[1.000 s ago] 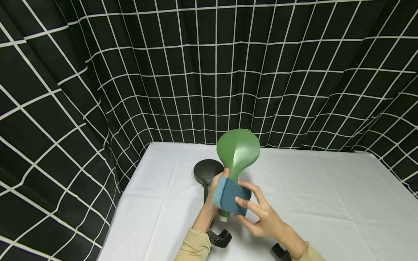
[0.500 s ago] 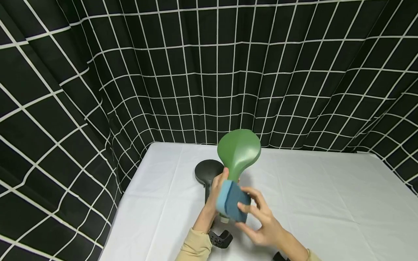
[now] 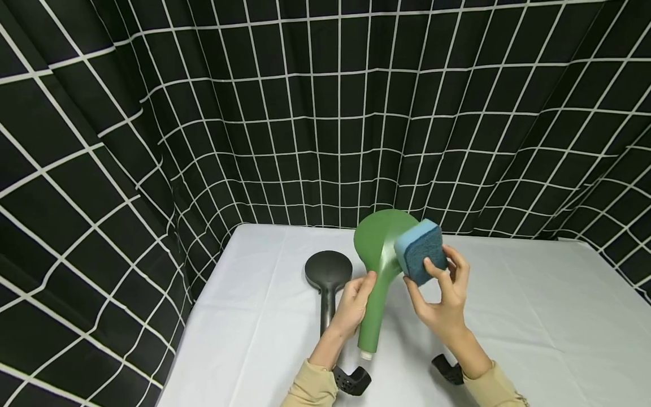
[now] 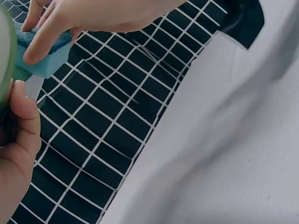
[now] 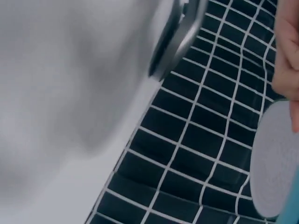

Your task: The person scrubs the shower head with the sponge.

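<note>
My left hand [image 3: 352,308] grips the handle of a green shower head [image 3: 373,316], its round head tilted up and away and the white connector end [image 3: 366,355] pointing down toward me. With fingertips and thumb, my right hand [image 3: 447,299] pinches a blue sponge [image 3: 426,257], which overlaps the right side of the green head in the head view. The left wrist view shows the sponge [image 4: 51,60] under the right hand's fingers, beside the left thumb [image 4: 24,105]. In the right wrist view the pale spray face [image 5: 272,158] shows at the right edge.
A black shower head [image 3: 329,270] lies on the white-covered table [image 3: 244,322], left of the green one; the left forearm hides its lower handle. Black wrist mounts [image 3: 353,381] sit at both wrists. Black curtain [image 3: 325,130] with white grid lines surrounds the table's back and sides.
The right hand has moved the sponge from the green handle up and right to the head. The left hand and green shower head have shifted slightly right, uncovering more of the handle.
</note>
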